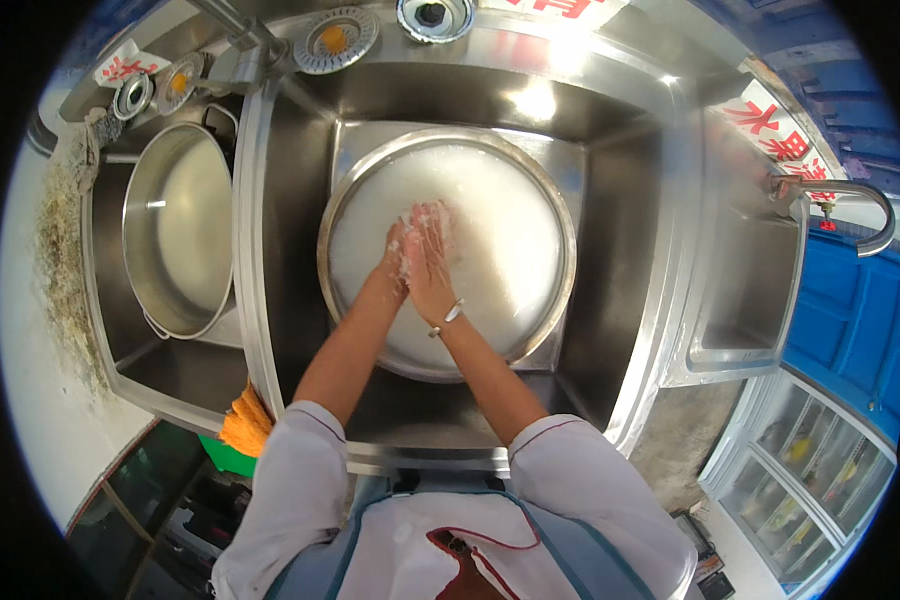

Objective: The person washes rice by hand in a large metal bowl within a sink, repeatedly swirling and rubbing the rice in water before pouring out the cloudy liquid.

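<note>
My left hand (pixel 396 246) and my right hand (pixel 429 262) are pressed palm to palm, fingers pointing away from me. White grains (pixel 406 264) that look like rice cling to the skin and show between the palms. Beneath them, cloudy white water (pixel 506 217) fills a wide round metal basin (pixel 569 259). A silver open bangle (pixel 454 310) sits on my right wrist. What lies under the water is hidden by its cloudiness.
The basin stands in a deep stainless steel sink (pixel 615 225). In the left sink is a metal bucket (pixel 136 289) of cloudy liquid. An orange cloth (pixel 246 424) hangs at the front edge. Sink strainers (pixel 336 39) lie along the back ledge. A curved faucet (pixel 881 217) is at right.
</note>
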A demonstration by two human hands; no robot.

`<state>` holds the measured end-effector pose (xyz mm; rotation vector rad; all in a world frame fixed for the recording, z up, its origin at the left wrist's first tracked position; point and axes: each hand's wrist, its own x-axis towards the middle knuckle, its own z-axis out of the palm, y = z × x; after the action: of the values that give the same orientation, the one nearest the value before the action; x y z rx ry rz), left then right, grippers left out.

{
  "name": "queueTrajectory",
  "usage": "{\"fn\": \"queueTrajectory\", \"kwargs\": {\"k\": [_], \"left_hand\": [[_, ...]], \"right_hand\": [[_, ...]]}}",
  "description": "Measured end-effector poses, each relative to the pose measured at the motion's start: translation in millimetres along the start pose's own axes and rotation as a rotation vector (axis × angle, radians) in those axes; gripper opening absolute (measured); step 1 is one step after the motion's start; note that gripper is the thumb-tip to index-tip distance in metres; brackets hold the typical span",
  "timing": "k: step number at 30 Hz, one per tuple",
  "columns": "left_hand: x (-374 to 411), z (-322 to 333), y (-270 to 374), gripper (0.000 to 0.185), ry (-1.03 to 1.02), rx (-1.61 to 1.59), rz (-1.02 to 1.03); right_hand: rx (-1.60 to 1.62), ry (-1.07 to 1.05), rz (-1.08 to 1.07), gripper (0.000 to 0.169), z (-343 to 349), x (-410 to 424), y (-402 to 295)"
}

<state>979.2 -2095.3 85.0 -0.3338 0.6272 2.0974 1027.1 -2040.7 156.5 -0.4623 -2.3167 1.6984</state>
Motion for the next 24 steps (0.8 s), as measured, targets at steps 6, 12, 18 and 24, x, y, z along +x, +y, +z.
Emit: {"fn": "queueTrajectory", "kwargs": {"k": [6, 12, 18, 24], "left_hand": [[-27, 84, 32, 0.043, 0.321, 0.498, -0.184], [20, -97, 57, 0.053, 0.278, 2.033, 0.401], [67, -68, 48, 0.062, 0.701, 0.843, -0.308], [90, -57, 24, 0.042, 0.165, 0.233, -0.089]], "right_hand": [[-0.613, 0.178, -0.074, 0.042, -50, 20, 90], [0.147, 0.131, 0.43, 0.038, -116, 20, 135], [-0.249, -0.189, 0.543, 0.041, -102, 64, 189], [0.24, -0.074, 0.863, 0.037, -39, 74, 191]]}}
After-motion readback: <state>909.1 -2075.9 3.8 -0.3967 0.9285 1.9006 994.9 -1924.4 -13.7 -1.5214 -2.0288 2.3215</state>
